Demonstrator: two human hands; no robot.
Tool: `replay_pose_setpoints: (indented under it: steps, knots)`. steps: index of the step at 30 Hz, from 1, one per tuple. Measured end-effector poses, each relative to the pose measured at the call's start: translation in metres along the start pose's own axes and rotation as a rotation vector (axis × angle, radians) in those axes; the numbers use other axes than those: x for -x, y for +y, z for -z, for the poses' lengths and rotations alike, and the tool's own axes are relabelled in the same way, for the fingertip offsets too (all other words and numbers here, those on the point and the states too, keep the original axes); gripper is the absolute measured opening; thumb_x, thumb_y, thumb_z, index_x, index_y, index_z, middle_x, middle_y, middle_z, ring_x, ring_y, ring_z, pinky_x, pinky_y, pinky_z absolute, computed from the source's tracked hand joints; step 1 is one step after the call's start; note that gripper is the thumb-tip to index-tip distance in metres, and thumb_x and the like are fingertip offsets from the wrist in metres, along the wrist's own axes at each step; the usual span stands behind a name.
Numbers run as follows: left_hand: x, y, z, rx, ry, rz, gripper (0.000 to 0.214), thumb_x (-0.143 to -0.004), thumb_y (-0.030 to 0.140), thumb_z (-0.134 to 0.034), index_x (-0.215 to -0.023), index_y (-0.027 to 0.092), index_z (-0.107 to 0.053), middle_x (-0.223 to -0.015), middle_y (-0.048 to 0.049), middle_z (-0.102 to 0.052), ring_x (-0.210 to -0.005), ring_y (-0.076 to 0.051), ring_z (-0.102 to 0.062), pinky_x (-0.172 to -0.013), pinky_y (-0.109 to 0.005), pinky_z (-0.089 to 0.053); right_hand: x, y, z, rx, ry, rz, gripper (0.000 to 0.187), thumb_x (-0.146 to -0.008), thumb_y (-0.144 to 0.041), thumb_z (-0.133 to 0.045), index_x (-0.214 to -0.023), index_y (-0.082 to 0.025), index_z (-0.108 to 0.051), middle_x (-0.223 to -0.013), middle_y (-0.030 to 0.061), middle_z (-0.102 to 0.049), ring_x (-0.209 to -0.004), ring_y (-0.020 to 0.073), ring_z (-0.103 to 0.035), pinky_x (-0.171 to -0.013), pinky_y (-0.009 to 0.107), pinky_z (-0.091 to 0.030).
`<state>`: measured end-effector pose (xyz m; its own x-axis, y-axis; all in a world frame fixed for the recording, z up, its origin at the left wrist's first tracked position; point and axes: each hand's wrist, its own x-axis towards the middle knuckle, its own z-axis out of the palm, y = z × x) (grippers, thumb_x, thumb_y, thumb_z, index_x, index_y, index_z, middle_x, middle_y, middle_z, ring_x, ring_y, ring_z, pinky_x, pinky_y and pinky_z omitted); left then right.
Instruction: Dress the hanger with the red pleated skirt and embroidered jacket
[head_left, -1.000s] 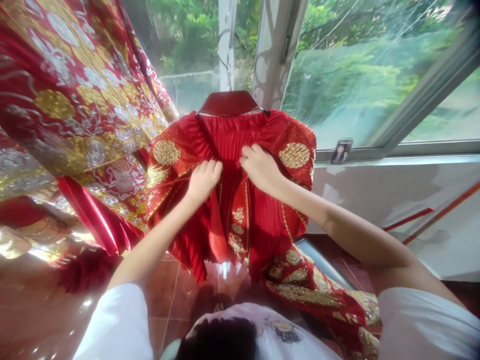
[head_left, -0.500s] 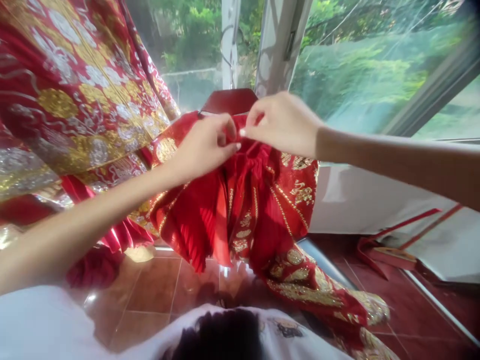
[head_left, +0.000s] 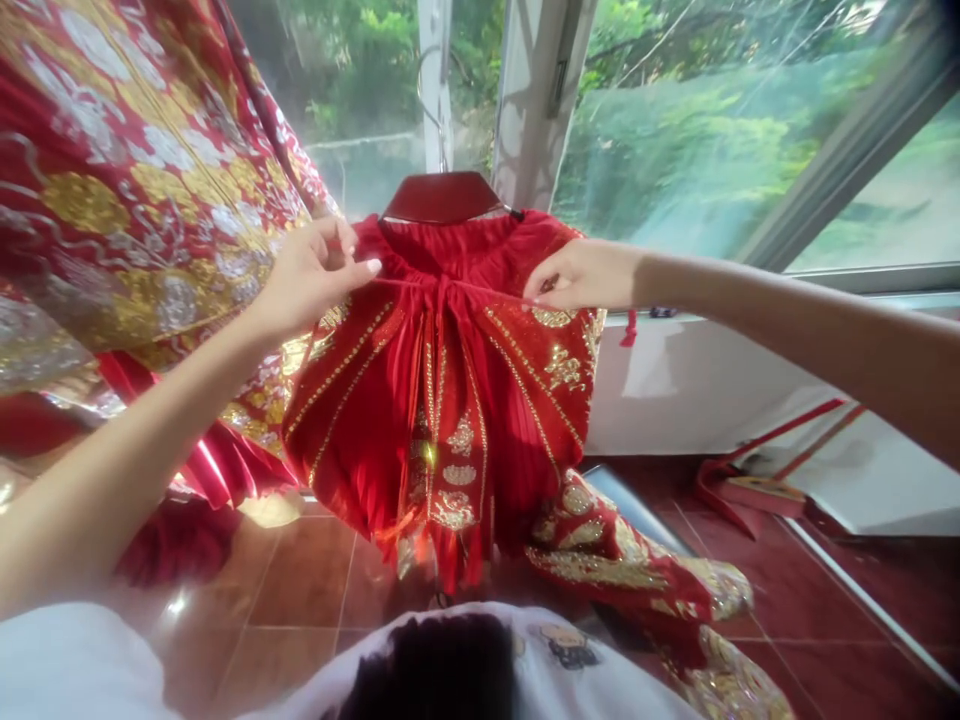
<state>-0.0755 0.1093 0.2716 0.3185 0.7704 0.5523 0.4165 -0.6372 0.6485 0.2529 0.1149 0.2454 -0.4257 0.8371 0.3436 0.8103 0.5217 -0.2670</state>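
Observation:
A red garment with gold embroidery and beaded lines hangs in front of me from a red hanger with a metal hook. Its gathered top edge bunches at the middle, where a thin red cord crosses it. To the left of the gathers, my left hand pinches one end of that cord between thumb and fingers. On the other side my right hand is closed on the opposite end. The cord runs nearly straight between both hands. Pleated red cloth and a narrow embroidered panel fall below the middle.
At the left hangs a larger red robe with gold and silver embroidery. A gold-embroidered red cloth droops at lower right above the tiled floor. Windows stand behind. A red strap-like object lies by the wall.
Both hands were close together at the garment's top middle. They have moved apart, left and right, drawing the cord out sideways. The view has shifted slightly right.

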Motion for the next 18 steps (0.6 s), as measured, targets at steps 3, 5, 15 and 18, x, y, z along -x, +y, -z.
replay_pose_setpoints:
  steps: [3, 5, 15, 18]
  knots:
    - [0.005, 0.008, 0.01, -0.145, -0.344, 0.053, 0.022, -0.071, 0.033, -0.075, -0.077, 0.019, -0.06, -0.055, 0.0046, -0.047, -0.05, -0.007, -0.039, -0.054, -0.024, -0.029, -0.004, 0.004, -0.007, -0.115, -0.116, 0.071, 0.03, -0.085, -0.037, -0.06, -0.072, -0.014, -0.075, -0.069, -0.0065, -0.066, -0.051, -0.0014, -0.046, -0.06, 0.019, -0.037]
    - [0.01, 0.011, 0.009, -0.381, -0.385, -0.004, 0.013, -0.073, 0.03, -0.072, -0.076, 0.019, -0.066, -0.06, 0.0015, -0.054, -0.054, -0.01, -0.045, -0.057, -0.026, -0.034, -0.003, -0.005, -0.011, -0.213, -0.096, 0.07, 0.032, -0.083, -0.043, -0.064, -0.074, -0.015, -0.076, -0.069, -0.0053, -0.067, -0.054, -0.0001, -0.049, -0.058, 0.018, -0.037]
    - [-0.003, -0.012, -0.073, -0.348, 0.418, -0.269, 0.013, -0.085, 0.02, -0.062, -0.072, 0.021, -0.067, -0.076, -0.0039, -0.062, -0.071, -0.017, -0.056, -0.067, -0.032, -0.041, -0.023, -0.058, -0.052, -0.526, 0.411, 0.129, 0.026, -0.091, -0.031, -0.057, -0.101, -0.016, -0.076, -0.074, 0.0039, -0.068, -0.065, 0.0123, -0.057, -0.06, 0.026, -0.043]
    - [-0.008, -0.02, -0.087, -0.125, 0.325, -0.254, 0.011, -0.081, 0.019, -0.066, -0.071, 0.018, -0.067, -0.07, -0.0007, -0.065, -0.064, -0.013, -0.054, -0.064, -0.028, -0.042, -0.03, -0.059, -0.066, -0.222, 0.502, 0.148, 0.03, -0.093, -0.02, -0.049, -0.108, -0.016, -0.074, -0.094, 0.0076, -0.073, -0.082, 0.0187, -0.065, -0.074, 0.029, -0.048]
